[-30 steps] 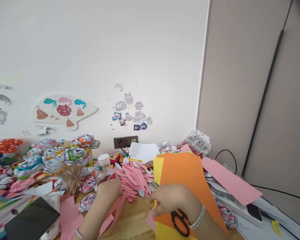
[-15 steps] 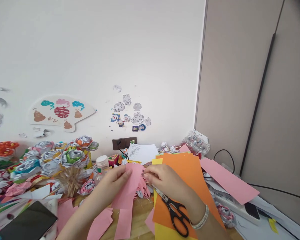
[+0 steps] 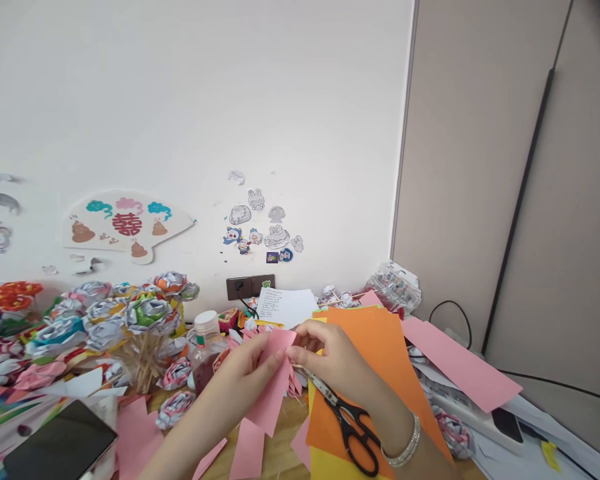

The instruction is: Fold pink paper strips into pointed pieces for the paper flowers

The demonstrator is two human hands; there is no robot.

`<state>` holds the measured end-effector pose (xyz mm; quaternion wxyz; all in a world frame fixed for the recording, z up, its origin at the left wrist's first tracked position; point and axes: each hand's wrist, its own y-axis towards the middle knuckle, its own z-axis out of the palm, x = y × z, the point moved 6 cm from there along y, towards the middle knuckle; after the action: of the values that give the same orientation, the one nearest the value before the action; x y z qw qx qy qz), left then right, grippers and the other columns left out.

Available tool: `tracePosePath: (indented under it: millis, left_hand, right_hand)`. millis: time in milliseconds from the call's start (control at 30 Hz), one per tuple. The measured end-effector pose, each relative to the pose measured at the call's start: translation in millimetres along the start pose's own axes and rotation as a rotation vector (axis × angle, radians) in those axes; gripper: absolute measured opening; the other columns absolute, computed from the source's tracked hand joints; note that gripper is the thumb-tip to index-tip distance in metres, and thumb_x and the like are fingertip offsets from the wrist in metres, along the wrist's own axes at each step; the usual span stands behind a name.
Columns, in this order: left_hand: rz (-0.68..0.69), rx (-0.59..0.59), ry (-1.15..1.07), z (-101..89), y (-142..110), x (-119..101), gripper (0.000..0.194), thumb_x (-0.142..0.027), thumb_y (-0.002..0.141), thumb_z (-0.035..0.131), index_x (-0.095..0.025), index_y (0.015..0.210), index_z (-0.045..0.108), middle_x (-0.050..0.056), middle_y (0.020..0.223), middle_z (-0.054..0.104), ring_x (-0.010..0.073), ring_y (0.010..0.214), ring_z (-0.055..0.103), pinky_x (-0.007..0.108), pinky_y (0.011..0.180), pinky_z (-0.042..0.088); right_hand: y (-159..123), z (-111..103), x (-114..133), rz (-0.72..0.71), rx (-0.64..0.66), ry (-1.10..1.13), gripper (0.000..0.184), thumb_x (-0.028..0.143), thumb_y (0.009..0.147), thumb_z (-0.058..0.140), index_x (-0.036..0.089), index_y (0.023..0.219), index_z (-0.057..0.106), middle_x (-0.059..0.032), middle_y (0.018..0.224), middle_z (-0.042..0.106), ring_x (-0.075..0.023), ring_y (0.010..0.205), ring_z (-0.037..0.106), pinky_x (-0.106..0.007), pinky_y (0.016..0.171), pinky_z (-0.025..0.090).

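Note:
A pink paper strip (image 3: 273, 399) is pinched in my left hand (image 3: 253, 373), raised over the wooden table. The fingers of my right hand (image 3: 323, 350) close on the strip's right edge near its top. Scissors with black handles (image 3: 357, 433) lie on the orange paper (image 3: 365, 353) just below my right hand, touched by neither hand. Behind my hands is a heap of folded pink paper pieces (image 3: 295, 387), now mostly covered. More flat pink strips (image 3: 249, 448) rest on the table under my left hand.
Paper flowers on sticks (image 3: 150, 320) crowd the left side. A dark phone (image 3: 63, 443) lies at the front left. A clear bottle with a white cap (image 3: 206, 327) stands behind my left hand. At right are a power strip (image 3: 480, 417) and a long pink sheet (image 3: 465, 363).
My left hand has lifted a pink strip from the table up to the middle. My right hand has come off the orange paper and moved up and left, taking hold of the strip's edge.

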<state>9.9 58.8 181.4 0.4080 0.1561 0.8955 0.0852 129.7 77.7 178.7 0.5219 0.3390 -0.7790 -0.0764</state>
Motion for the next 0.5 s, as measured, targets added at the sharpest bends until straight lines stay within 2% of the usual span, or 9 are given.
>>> tracePosePath:
  millis: [100, 300, 500]
  left_hand:
    - [0.019, 0.027, -0.123, 3.0, -3, -5, 0.033, -0.044, 0.081, 0.029, -0.020, 0.070, 0.049, 0.000, 0.073, 0.057, 0.0162, 0.072, 0.052, 0.025, 0.065, 0.042]
    - [-0.066, 0.214, -0.252, 17.4, -7, -6, 0.029, -0.047, 0.075, 0.045, -0.018, 0.079, 0.049, -0.002, 0.062, 0.058, 0.0144, 0.059, 0.055, 0.024, 0.056, 0.042]
    - [-0.042, 0.365, -0.441, 21.8, -13, -17, 0.036, -0.047, 0.081, 0.039, -0.017, 0.096, 0.052, -0.002, 0.065, 0.057, 0.0130, 0.059, 0.055, 0.023, 0.057, 0.043]
  right_hand:
    - [0, -2, -2, 0.014, -0.043, 0.025, 0.025, 0.039, 0.075, 0.056, 0.018, 0.087, 0.054, 0.0001, 0.077, 0.055, -0.0121, 0.069, 0.050, -0.022, 0.060, 0.039]
    - [1, -1, -1, -0.037, -0.042, 0.103, 0.030, 0.044, 0.072, 0.058, 0.018, 0.086, 0.053, -0.0007, 0.084, 0.052, -0.0130, 0.074, 0.051, -0.023, 0.064, 0.041]
    - [1, -2, 3, -0.095, -0.006, 0.212, 0.029, 0.044, 0.074, 0.057, 0.017, 0.085, 0.055, -0.0018, 0.084, 0.051, -0.0128, 0.074, 0.050, -0.024, 0.066, 0.042]
